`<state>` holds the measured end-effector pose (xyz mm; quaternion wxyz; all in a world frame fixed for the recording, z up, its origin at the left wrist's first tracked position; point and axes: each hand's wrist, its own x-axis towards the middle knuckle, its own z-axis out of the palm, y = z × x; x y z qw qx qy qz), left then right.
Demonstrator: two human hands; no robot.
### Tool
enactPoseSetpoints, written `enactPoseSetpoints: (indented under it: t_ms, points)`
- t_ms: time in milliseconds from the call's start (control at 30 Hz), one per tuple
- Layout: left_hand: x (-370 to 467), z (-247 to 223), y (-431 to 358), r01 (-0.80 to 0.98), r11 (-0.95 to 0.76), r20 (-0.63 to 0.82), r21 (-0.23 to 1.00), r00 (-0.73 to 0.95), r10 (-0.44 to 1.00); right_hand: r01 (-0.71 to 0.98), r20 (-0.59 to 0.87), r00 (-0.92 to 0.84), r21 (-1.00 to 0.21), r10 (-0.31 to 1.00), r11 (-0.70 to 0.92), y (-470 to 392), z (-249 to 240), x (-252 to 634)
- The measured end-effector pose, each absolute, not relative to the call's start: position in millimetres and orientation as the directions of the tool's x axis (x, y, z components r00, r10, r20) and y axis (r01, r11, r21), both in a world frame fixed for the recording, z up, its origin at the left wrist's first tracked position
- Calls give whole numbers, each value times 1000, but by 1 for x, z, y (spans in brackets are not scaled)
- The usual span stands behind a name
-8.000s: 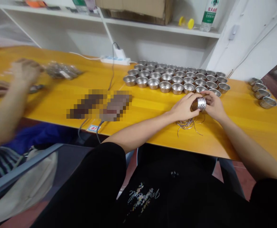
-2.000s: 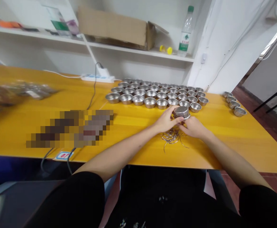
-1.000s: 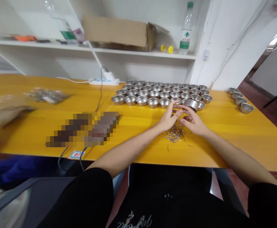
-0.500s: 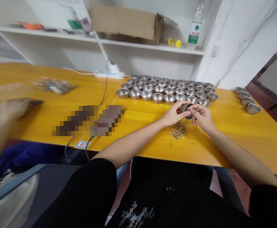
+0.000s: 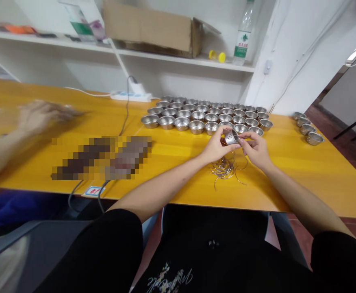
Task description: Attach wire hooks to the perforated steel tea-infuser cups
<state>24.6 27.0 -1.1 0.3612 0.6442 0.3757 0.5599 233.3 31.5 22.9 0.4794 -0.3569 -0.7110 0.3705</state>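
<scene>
My left hand is wrapped round a small perforated metal strainer cup, which is tilted on its side above the table. At the cup's rim, the thumb and fingers of my right hand are pinched together; what lies between them is too small to make out. Just below both hands a loose tangle of thin curved metal wires lies on the table. Behind the hands stand several rows of similar metal cups, upright with their mouths up.
The yellow table also carries a short line of cups at the right, two pixelated objects with cables, and a power strip. A co-worker's blurred hand is at the left. A cardboard box and water bottle stand on the shelf.
The cup has been turned, so its perforated side now shows. My right fingers have shifted to its rim. The co-worker's hand has moved up and rightward; the whole view has shifted slightly.
</scene>
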Motion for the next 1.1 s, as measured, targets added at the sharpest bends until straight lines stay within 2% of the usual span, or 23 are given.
enactPoseSetpoints:
  t_ms: [233,300,400,500,600,700,833,1000,1100]
  points:
    - [18,-4,31,157,-503,504,850,39,863,224,519,-377,-752,767,620,40,22,240]
    - [14,-4,32,177,-553,543,815,102,833,224,543,-384,-729,746,646,46,20,242]
    - [11,-4,32,148,-625,581,767,256,773,177,577,-298,-749,760,638,55,15,245]
    - [16,-7,29,66,-616,571,785,310,760,167,593,-234,-756,771,633,57,12,244]
    - [20,-11,27,43,-607,568,794,304,765,240,663,-254,-662,704,710,52,13,242]
    - [19,-11,28,87,-633,590,769,286,755,280,695,-360,-555,622,783,48,15,240]
    - [16,-10,29,120,-644,600,756,269,754,296,663,-489,-486,567,823,48,19,242]
    - [11,-10,38,201,-678,633,707,246,734,281,556,-590,-539,586,794,47,24,243]
    - [6,-10,43,227,-700,658,677,240,714,283,550,-590,-545,591,789,44,23,240]
